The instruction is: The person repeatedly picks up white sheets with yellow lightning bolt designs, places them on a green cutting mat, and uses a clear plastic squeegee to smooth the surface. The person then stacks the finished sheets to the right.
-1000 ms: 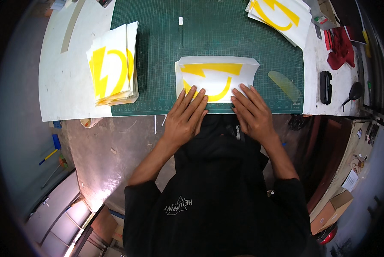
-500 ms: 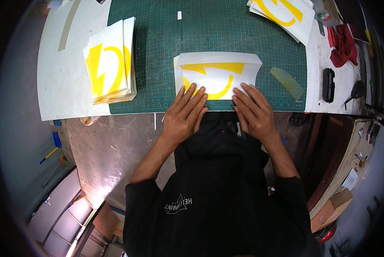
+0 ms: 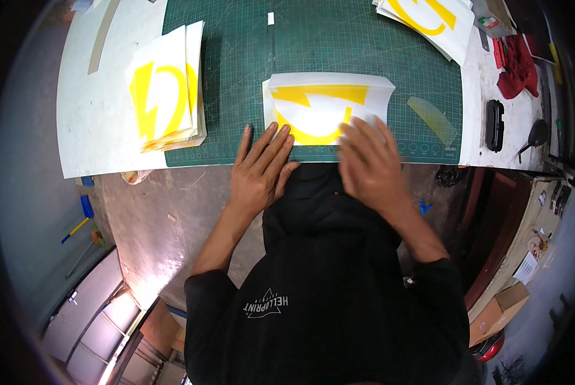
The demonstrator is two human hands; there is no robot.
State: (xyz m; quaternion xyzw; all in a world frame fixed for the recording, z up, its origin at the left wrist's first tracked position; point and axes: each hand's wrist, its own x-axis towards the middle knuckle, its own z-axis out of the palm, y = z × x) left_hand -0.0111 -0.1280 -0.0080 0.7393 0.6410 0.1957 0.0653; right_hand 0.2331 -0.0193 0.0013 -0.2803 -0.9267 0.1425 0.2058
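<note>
Head: fingers [image 3: 269, 142] flat on sheet [image 3: 326, 106].

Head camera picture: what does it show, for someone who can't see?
Two bare hands, left hand and right hand, press a white sheet with a yellow curved shape flat on a green cutting mat. Similar sheets are stacked at left.
</note>
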